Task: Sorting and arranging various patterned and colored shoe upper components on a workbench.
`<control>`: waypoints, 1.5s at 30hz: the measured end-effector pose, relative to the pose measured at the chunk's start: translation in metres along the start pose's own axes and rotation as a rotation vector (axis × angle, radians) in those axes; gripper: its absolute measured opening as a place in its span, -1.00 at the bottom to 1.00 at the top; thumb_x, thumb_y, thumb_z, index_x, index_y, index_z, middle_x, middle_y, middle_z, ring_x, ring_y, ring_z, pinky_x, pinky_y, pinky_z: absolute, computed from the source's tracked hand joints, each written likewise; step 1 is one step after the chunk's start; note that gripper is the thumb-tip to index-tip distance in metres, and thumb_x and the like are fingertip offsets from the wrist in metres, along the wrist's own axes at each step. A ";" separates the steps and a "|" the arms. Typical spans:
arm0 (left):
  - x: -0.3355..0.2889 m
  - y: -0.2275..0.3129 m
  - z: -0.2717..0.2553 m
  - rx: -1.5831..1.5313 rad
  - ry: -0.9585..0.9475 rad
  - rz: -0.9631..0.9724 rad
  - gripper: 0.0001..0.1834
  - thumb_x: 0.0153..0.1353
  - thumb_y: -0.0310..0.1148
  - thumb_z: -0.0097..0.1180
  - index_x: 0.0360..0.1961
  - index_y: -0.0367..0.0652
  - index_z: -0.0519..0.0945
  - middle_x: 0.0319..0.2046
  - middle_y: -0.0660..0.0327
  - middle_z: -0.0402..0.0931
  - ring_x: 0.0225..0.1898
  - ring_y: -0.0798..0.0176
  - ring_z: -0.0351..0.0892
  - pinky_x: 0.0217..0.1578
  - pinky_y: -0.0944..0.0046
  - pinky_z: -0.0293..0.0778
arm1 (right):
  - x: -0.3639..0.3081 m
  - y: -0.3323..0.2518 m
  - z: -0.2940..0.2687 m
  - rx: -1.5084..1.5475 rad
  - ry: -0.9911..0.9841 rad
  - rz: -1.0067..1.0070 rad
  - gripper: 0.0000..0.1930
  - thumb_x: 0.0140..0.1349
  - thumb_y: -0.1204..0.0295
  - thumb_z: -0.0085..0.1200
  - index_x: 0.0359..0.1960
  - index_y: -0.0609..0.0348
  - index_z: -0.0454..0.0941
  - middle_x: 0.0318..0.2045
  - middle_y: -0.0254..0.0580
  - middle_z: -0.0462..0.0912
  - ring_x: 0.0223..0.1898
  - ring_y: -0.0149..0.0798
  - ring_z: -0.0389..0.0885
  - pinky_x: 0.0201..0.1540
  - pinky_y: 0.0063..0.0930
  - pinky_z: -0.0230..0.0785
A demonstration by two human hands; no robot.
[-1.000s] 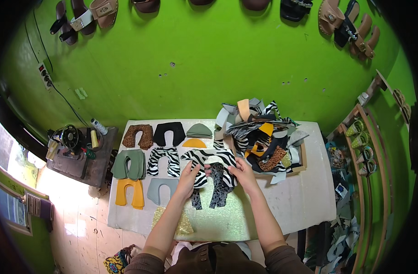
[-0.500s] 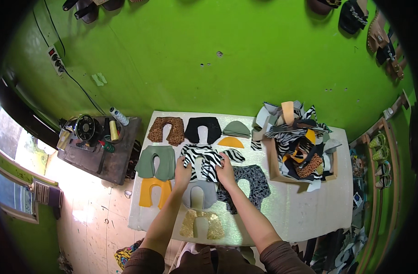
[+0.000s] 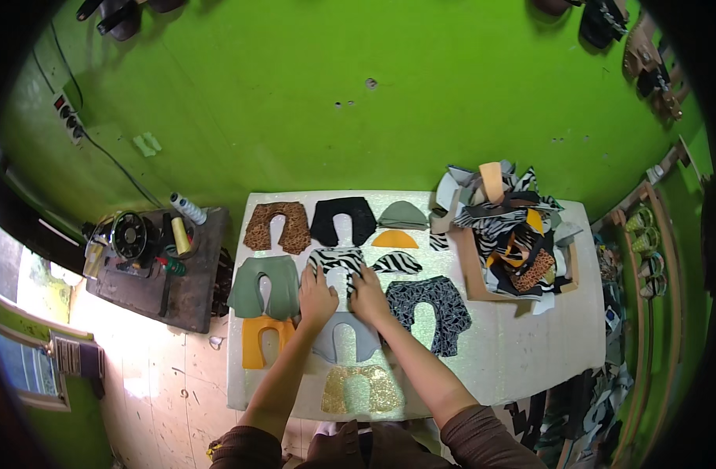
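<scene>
A zebra-print U-shaped piece [image 3: 336,256] lies near the middle of the pale table. My left hand [image 3: 318,300] rests on its left leg with fingers stretched out, and my right hand [image 3: 367,298] lies likewise on the right leg; both partly cover it. Around it are similar U-shaped pieces: green [image 3: 248,285], leopard-print [image 3: 258,227], black [image 3: 326,223], yellow [image 3: 253,344], grey [image 3: 326,338], gold glitter [image 3: 336,391] and black-and-grey patterned [image 3: 405,301]. Half-round pieces in zebra print [image 3: 397,263], yellow [image 3: 395,239] and green [image 3: 405,213] sit to the upper right.
A cardboard box [image 3: 471,273] heaped with scraps [image 3: 522,227] stands on the table's right. To the left, a dark bench [image 3: 193,289] carries a sewing machine [image 3: 131,234] and thread cones [image 3: 187,209]. A wooden rack [image 3: 647,211] holds sandals at the right; more footwear hangs above.
Both hands have come closer together, from the zebra-print piece's outer edges onto its legs. That piece now lies flatter. The whole view has shifted slightly.
</scene>
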State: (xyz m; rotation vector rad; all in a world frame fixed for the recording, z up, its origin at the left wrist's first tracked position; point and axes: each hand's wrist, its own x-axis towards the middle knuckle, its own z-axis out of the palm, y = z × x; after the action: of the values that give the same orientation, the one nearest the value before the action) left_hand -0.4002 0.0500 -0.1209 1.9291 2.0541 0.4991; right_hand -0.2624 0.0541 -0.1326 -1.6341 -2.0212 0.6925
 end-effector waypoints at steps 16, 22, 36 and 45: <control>-0.016 0.152 0.002 -0.279 -0.078 0.344 -0.50 0.02 -0.36 0.01 0.03 -0.30 0.32 0.08 -0.14 0.24 0.03 -0.13 0.32 0.01 0.10 0.28 | -0.059 0.041 -0.153 0.137 0.405 -0.261 -0.70 0.00 0.60 -0.08 -0.16 0.22 0.45 -0.05 -0.02 0.38 0.00 0.02 0.34 0.03 -0.26 0.23; -0.015 0.243 0.015 -0.430 -0.055 0.448 -0.51 0.01 -0.44 -0.02 0.04 -0.30 0.28 0.01 -0.16 0.29 -0.02 -0.16 0.35 -0.01 0.08 0.30 | -0.055 0.090 -0.236 -0.266 0.454 -0.429 -0.63 -0.13 0.57 0.01 -0.16 0.22 0.44 -0.07 -0.09 0.42 0.06 -0.04 0.32 0.09 -0.23 0.19; 0.015 0.274 0.029 -0.394 0.030 0.282 -0.52 0.03 -0.43 -0.02 0.02 -0.32 0.26 -0.04 -0.12 0.31 -0.01 -0.14 0.32 -0.02 0.11 0.29 | 0.015 0.147 -0.272 -0.857 0.399 -0.636 -0.84 -0.05 0.42 -0.07 -0.42 0.17 0.49 -0.41 -0.22 0.47 -0.18 -0.20 0.42 0.02 -0.30 0.24; 0.017 0.297 0.039 -0.464 -0.021 0.282 -0.52 0.05 -0.43 0.01 0.01 -0.37 0.27 -0.02 -0.16 0.29 0.07 -0.11 0.28 0.08 0.20 0.21 | -0.017 0.177 -0.347 -0.631 0.523 -0.675 -0.78 -0.04 0.45 -0.05 -0.32 0.20 0.48 -0.33 -0.21 0.55 -0.22 -0.25 0.54 -0.24 -0.47 0.43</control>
State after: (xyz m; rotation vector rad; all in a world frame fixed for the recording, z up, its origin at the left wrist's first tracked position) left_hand -0.1171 0.0844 -0.0278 1.9175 1.4840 0.9204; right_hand 0.0912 0.1032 0.0235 -1.0869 -2.2587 -0.6005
